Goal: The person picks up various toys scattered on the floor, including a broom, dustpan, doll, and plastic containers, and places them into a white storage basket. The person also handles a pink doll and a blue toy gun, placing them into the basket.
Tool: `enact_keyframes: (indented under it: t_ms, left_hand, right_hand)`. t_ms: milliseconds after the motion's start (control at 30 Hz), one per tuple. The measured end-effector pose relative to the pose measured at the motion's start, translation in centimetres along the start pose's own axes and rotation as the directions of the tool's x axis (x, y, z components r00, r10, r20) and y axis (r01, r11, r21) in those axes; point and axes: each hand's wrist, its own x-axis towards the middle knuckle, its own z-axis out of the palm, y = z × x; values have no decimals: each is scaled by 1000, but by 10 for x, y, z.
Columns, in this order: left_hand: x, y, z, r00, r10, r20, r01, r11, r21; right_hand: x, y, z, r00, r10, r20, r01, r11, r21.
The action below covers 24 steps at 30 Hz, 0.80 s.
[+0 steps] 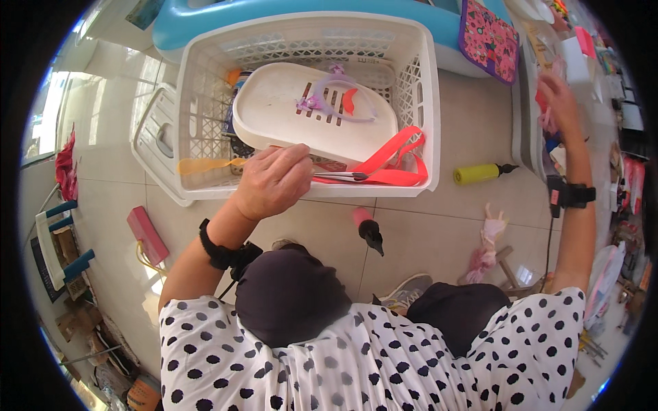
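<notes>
My left hand (277,180) is at the near rim of a white plastic basket (308,192), its fingers closed around something mostly hidden; a yellow-orange strip (205,165) shows to its left. Right of the hand, a coral-red ribbon (396,169) and a slim metal item (342,176) lie against the basket's near right corner. Inside the basket sits a white slotted oval tray (272,103) with a lilac headband (321,97) and a small red curved piece (349,101) on it. My right hand (558,100) reaches into a grey bin at the right, at red and pink items (547,115).
A blue inflatable pool edge (308,10) runs behind the basket, with a pink patterned cloth (491,41) over it. On the tiled floor lie a yellow-green hand pump (478,174), a pink and black pump (367,230), a doll-like pink item (486,246) and a pink box (147,235).
</notes>
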Motion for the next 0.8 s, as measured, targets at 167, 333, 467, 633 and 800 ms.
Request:
enact_keyframes:
  t_ms: [167, 333, 467, 633, 800]
  left_hand:
    - [1, -7, -2, 996, 63, -59, -63, 998, -8]
    - [3, -11, -3, 992, 79, -101, -83, 996, -36]
    - [-1, -14, -2, 990, 83, -114, -89, 995, -54]
    - [-4, -16, -4, 989, 72, -131, -79, 996, -51]
    - [-3, -17, -3, 990, 72, -122, -80, 995, -62]
  right_hand:
    - [-9, -199, 125, 803, -140, 579, 9, 975, 224]
    - [-26, -258, 247, 799, -230, 556, 221, 972, 83]
    - [-37, -253, 303, 857, -242, 454, 255, 966, 35]
    - [-35, -259, 298, 889, -93, 448, 46, 992, 116]
    - [-31, -240, 295, 783, -90, 615, 13, 992, 128]
